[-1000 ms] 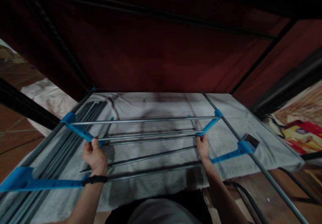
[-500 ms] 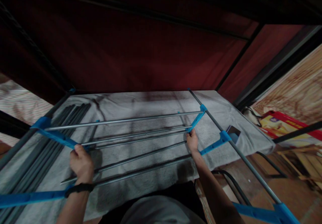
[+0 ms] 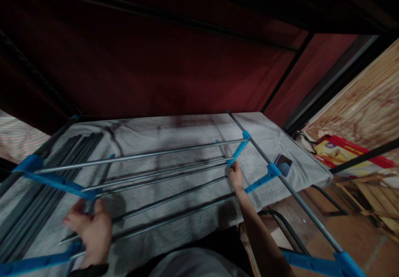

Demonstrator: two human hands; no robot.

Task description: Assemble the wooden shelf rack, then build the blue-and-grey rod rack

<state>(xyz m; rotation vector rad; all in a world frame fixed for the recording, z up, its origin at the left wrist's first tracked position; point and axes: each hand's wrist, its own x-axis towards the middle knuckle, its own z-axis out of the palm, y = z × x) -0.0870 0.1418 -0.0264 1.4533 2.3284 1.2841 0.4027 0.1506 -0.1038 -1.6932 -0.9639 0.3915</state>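
Note:
A rack frame of metal tubes and blue plastic brackets stands over a bed-like surface. My left hand (image 3: 93,229) is open, thumb and fingers apart, just below the lower end of the left blue bracket (image 3: 59,181). A grey tube shows behind its fingers; whether they touch it I cannot tell. My right hand (image 3: 236,178) is closed round the lower end of the right blue bracket (image 3: 239,150), where thin tubes meet it. A long metal crossbar (image 3: 140,155) joins the two brackets at the top. Below it a loose-looking tube (image 3: 171,198) slants between my hands.
Several grey tubes (image 3: 62,173) lie bundled at the left on the grey blanket (image 3: 187,127). A dark flat box (image 3: 283,165) rests at the right, behind another blue bracket (image 3: 264,180). Farther right are a red and yellow package (image 3: 346,154) and wooden slats (image 3: 368,194).
My left hand has let go of the left bracket and dropped lower, its fingers spreading. My right hand keeps its hold. The whole view has shifted slightly.

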